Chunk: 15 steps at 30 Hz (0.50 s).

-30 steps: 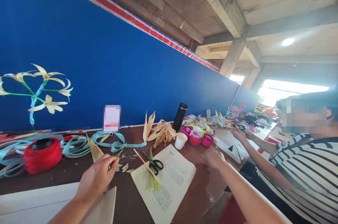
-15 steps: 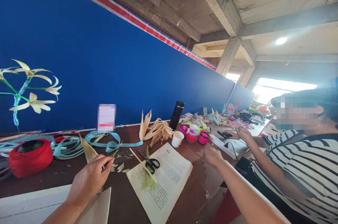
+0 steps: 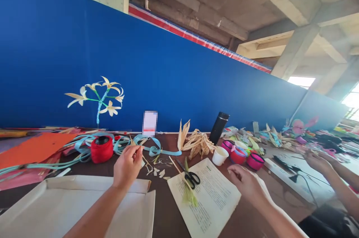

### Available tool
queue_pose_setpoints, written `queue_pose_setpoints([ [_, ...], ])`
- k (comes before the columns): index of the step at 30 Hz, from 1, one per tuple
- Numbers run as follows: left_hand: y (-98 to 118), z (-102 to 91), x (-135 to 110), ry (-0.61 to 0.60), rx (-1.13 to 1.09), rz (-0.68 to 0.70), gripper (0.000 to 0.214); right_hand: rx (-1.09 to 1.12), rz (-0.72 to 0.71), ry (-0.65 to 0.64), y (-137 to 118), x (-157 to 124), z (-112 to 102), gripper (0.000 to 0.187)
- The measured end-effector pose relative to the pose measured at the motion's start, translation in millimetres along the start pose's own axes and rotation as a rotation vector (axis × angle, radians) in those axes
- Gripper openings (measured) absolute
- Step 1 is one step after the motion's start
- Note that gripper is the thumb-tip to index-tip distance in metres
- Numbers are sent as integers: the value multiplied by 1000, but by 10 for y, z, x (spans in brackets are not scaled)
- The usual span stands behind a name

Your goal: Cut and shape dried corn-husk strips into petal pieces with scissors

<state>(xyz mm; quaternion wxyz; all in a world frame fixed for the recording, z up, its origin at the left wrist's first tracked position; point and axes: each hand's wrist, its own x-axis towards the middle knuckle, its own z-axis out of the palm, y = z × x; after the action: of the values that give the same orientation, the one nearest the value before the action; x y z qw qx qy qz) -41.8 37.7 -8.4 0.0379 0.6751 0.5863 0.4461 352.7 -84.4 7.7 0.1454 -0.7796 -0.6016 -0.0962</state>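
Note:
My left hand (image 3: pixel 127 167) is closed in a pinch on a strip of dried corn husk (image 3: pixel 132 141), whose pale tip shows above the fingers. My right hand (image 3: pixel 251 183) hovers by the right edge of an open book (image 3: pixel 215 202), thumb and fingertips together; anything between them is too small to make out. On the page lie black-handled scissors (image 3: pixel 192 179), a thin pale stick (image 3: pixel 179 170) and a greenish husk piece (image 3: pixel 190 196). Husk scraps (image 3: pixel 161 173) are scattered on the table just right of my left hand.
A red spool (image 3: pixel 101 150), blue ribbon (image 3: pixel 171 152) and white tray (image 3: pixel 84 197) are on the left. Behind the book are dried husks (image 3: pixel 199 141), a black flask (image 3: pixel 219 127) and several small cups (image 3: pixel 220 155). Another person's hands (image 3: pixel 319 161) are at the right by a power strip (image 3: pixel 288 180).
The view has turned left, so the table things sit further right and the husk flower shows whole. My right hand has come in closer to the book. My left hand keeps its pinch.

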Motion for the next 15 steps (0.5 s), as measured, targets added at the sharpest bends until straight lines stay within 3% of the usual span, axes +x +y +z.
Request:
queue_pose_setpoints([
  [4, -221, -279, 233, -303, 213, -80, 28, 132, -109, 7, -465, -77, -3, 22],
  [7, -415, -415, 325, -417, 271, -106, 23, 231, -174, 6, -818, -92, -55, 20],
  [10, -553, -433, 313, -464, 323, -96, 18, 364, -258, -12, -1184, -81, -69, 19],
  [15, -763, -285, 216, -506, 281, -12, 12, 580, -343, -75, -1751, -125, 43, 17],
])
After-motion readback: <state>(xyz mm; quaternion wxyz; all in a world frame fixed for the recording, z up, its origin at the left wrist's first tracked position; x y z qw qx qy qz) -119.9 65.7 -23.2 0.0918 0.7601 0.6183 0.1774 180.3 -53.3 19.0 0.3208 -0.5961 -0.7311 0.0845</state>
